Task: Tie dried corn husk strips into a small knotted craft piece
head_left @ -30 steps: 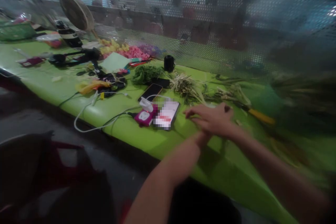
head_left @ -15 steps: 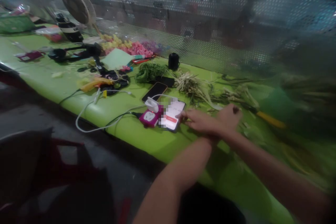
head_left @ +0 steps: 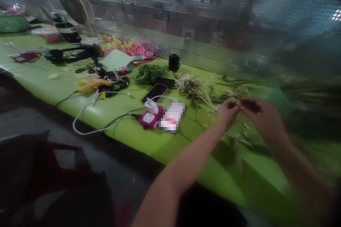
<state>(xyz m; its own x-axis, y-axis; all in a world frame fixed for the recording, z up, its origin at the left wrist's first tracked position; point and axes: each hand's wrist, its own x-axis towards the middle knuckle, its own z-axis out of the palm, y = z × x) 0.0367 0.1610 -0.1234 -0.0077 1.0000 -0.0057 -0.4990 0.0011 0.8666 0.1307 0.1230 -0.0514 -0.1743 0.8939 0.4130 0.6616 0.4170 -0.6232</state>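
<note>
My left hand [head_left: 227,114] is closed in a pinch over the right part of the green table [head_left: 197,156]. My right hand [head_left: 262,115] meets it there, its fingers also pinched. A small pale bit shows where the fingertips come together, too blurred to name. Pale dried plant strips [head_left: 190,86] lie on the table just beyond and left of my hands. Leafy scraps [head_left: 243,138] are scattered under my right wrist. A phone with a lit screen [head_left: 173,116] lies left of my hands, apart from them.
Beside the lit phone sits a purple power socket [head_left: 151,117] with a charger and white cable [head_left: 77,127]. A dark phone [head_left: 155,93], green strands [head_left: 149,73], a black mug [head_left: 174,62] and a fan [head_left: 76,5] stand farther back. A perforated screen [head_left: 213,39] borders the table.
My right hand has left the lit phone and moved right, uncrossing from my left arm. Both hands now meet at the fingertips. The view has shifted slightly.
</note>
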